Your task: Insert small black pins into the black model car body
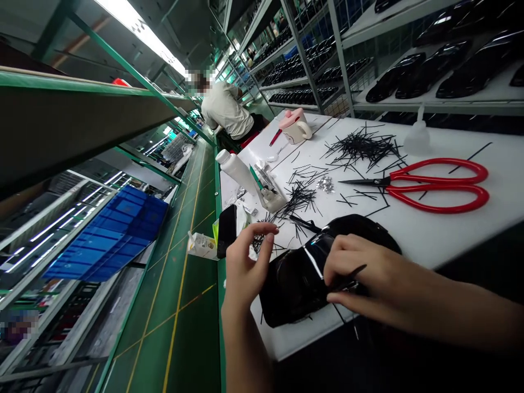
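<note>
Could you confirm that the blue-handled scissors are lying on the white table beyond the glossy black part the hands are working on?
Not quite: the scissors have red handles, not blue, as the head view shows. They do lie on the white table beyond the glossy black part.

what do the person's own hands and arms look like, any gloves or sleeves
Both hands are bare: no gloves, rings or watch show on the left hand or the right hand. The forearms are bare too, with no sleeve in view up to the picture's edge.
</note>
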Action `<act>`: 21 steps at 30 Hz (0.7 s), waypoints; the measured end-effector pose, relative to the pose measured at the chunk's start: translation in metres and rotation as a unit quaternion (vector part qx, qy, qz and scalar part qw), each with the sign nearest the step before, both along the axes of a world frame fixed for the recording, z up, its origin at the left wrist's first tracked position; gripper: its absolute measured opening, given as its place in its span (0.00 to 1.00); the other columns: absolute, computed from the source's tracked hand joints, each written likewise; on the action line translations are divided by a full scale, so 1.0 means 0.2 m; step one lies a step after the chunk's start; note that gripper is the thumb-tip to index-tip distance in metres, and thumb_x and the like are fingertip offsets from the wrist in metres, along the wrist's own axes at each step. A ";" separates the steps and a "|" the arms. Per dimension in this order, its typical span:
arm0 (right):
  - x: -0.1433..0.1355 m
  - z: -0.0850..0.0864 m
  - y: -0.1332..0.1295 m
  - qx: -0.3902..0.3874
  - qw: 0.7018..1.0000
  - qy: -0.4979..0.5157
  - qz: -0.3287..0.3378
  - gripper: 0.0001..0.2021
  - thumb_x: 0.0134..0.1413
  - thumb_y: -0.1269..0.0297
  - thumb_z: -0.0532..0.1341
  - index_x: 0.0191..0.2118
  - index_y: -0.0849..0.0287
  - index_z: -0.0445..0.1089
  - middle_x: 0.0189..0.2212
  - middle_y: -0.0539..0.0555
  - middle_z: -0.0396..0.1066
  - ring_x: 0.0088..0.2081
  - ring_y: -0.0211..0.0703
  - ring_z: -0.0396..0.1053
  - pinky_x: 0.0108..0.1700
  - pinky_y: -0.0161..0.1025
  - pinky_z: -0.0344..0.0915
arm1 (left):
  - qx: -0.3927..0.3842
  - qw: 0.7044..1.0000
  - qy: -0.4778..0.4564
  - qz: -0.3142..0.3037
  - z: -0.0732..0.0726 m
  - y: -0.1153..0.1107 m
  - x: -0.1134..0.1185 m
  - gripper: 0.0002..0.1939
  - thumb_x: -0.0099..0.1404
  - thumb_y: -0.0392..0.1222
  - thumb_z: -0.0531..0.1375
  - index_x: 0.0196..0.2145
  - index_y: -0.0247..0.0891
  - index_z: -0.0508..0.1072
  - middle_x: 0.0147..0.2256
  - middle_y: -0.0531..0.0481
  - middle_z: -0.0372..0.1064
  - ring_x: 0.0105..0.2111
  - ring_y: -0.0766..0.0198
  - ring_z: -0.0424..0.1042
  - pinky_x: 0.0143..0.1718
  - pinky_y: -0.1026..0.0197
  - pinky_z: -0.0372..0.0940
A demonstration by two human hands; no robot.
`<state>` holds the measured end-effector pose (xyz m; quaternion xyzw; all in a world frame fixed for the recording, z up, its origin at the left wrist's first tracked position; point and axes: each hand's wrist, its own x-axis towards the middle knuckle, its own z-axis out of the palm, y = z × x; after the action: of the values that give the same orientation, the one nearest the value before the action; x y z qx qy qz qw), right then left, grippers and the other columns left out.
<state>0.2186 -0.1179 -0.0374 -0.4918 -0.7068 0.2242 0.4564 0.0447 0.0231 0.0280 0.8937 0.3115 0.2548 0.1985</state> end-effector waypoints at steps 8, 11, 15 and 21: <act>-0.01 -0.03 0.00 0.050 0.999 -0.007 0.017 0.07 0.57 0.78 0.59 0.33 0.59 0.67 0.31 0.52 0.70 0.35 0.42 0.65 0.37 0.38 0.62 | 0.026 0.996 -0.088 0.024 -0.09 -0.21 -0.13 0.09 0.69 0.34 0.56 0.45 0.44 0.72 0.41 0.50 0.75 0.44 0.61 0.73 0.49 0.58 0.69; 0.02 -0.04 0.01 0.038 0.999 0.030 0.025 0.06 0.58 0.77 0.60 0.34 0.59 0.67 0.32 0.51 0.68 0.36 0.40 0.65 0.38 0.36 0.62 | 0.061 0.993 -0.096 0.008 -0.23 -0.34 -0.20 0.13 0.66 0.31 0.58 0.46 0.42 0.71 0.41 0.49 0.75 0.51 0.61 0.70 0.54 0.58 0.67; 0.01 -0.06 0.02 0.028 0.998 0.044 0.048 0.06 0.58 0.77 0.60 0.35 0.59 0.67 0.32 0.50 0.67 0.37 0.40 0.64 0.36 0.34 0.61 | 0.067 0.990 -0.116 0.053 -0.39 -0.48 -0.23 0.16 0.63 0.28 0.59 0.46 0.41 0.69 0.45 0.46 0.74 0.55 0.60 0.68 0.54 0.58 0.68; 0.00 -0.10 0.02 0.046 0.996 0.062 0.044 0.06 0.61 0.76 0.58 0.34 0.59 0.63 0.31 0.49 0.68 0.35 0.37 0.63 0.36 0.33 0.61 | 0.065 0.975 -0.158 0.141 -0.47 -0.64 -0.21 0.20 0.64 0.32 0.60 0.53 0.42 0.68 0.53 0.42 0.69 0.57 0.55 0.68 0.57 0.53 0.67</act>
<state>0.2178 -0.1138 -0.0571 -0.4236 -0.7079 0.2415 0.5110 0.0030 -0.1054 -0.0670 0.8003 0.3820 0.4376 0.1489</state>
